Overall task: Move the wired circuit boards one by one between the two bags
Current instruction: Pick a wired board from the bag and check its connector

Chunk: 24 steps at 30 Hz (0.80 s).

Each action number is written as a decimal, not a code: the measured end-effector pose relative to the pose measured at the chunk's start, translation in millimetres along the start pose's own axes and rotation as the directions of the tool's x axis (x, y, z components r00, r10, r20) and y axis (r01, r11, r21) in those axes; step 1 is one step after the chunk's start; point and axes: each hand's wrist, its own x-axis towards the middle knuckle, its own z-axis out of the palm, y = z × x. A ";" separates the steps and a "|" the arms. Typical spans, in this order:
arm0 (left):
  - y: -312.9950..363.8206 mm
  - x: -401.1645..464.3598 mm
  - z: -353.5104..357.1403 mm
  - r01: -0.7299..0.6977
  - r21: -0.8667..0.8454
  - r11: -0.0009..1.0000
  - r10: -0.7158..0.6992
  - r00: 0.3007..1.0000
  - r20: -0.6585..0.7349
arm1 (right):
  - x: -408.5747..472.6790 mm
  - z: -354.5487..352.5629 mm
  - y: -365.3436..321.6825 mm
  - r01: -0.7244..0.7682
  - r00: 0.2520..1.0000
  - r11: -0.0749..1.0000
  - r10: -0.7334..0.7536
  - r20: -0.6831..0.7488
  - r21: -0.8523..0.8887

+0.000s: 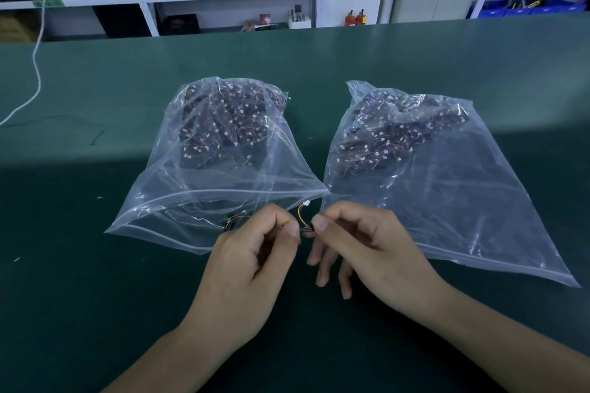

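Note:
Two clear plastic bags lie on the green table, each holding several small dark circuit boards with thin wires and white plugs. The left bag (178, 201) has its mouth open toward me; the right bag (447, 201) lies flatter. Between their near corners a small black circuit board (307, 229) with red and yellow wires and a white plug is pinched from both sides: my left hand (252, 262) holds its left edge, my right hand (360, 249) its right edge. Another board (234, 222) lies just inside the left bag's mouth.
The green table (95, 297) stretches wide around the bags. A white cord (36, 67) hangs down at the far left onto the table. Shelves with boxes and blue bins stand behind the table's far edge.

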 end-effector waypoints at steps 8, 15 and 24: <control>-3.5 -0.4 0.1 0.000 0.005 1.000 0.000 1.000 -0.005 | -0.4 -0.8 1.6 0.027 1.000 0.998 -0.027 0.001 -0.049; -3.6 0.3 -0.1 -0.010 -0.009 1.000 0.010 1.000 -0.011 | -1.0 -2.5 2.3 0.037 0.999 0.997 -0.036 0.006 -0.065; -2.4 0.0 0.2 -0.043 0.010 0.999 0.043 0.999 -0.025 | -0.3 -11.6 1.1 0.083 0.996 0.987 -0.078 0.038 -0.136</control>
